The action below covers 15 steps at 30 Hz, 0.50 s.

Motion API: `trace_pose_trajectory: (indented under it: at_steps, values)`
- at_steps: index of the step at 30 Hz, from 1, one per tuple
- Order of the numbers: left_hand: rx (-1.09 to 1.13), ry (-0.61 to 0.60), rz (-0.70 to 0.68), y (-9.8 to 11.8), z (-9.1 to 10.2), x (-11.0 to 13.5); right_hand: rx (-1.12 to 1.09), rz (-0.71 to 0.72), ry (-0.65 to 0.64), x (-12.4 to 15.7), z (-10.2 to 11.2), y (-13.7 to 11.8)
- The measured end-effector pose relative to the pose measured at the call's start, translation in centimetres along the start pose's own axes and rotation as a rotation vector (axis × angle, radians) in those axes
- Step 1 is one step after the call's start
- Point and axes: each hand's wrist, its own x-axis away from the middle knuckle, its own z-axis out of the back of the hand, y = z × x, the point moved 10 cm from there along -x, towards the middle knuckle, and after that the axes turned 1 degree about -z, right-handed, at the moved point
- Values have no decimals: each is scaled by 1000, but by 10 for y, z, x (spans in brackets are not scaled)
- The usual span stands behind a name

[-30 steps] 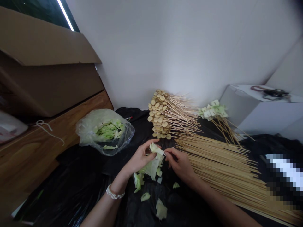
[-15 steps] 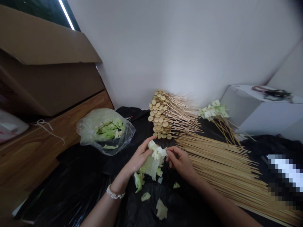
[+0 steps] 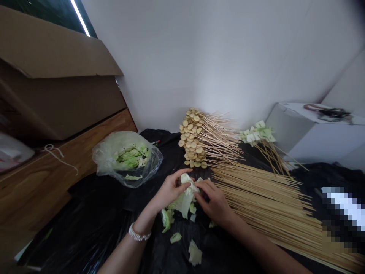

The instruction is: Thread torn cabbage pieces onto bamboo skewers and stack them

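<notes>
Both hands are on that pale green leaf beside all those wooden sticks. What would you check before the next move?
1. Left hand holds the pale green cabbage leaf: ok, fingers curl over its top.
2. Right hand on the same leaf: ok, fingertips pinch its folded top edge.
3. Pile of bare bamboo skewers close by: ok, right beside the right hand.
4. A skewer already in a hand: cannot tell, none shows between the fingers.
5. Clear plastic bag of green leaves open: ok, it lies left of the hands.
6. Black plastic sheet tidy: not ok, loose leaf scraps lie scattered near the wrists.
</notes>
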Motion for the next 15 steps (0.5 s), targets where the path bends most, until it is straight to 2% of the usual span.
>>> trace_pose_trajectory:
  at_steps: [2, 4, 7, 9, 12, 15]
  values:
    - [27, 7, 27, -3, 1, -1, -8, 11, 57, 0, 4, 1]
    - [70, 66, 60, -7, 10, -2, -10, 24, 117, 0, 10, 2]
    - [147, 272, 97, -14, 40, -2, 0, 45, 197, 0, 20, -1]
    - [217, 368, 111, -16, 56, 0, 12, 38, 196, -2, 23, -2]
    - [274, 361, 131, -15, 60, 0, 57, 48, 95, -4, 16, -6]
    - [266, 269, 154, -13, 46, 1, 117, 78, 54, -4, 13, -10]
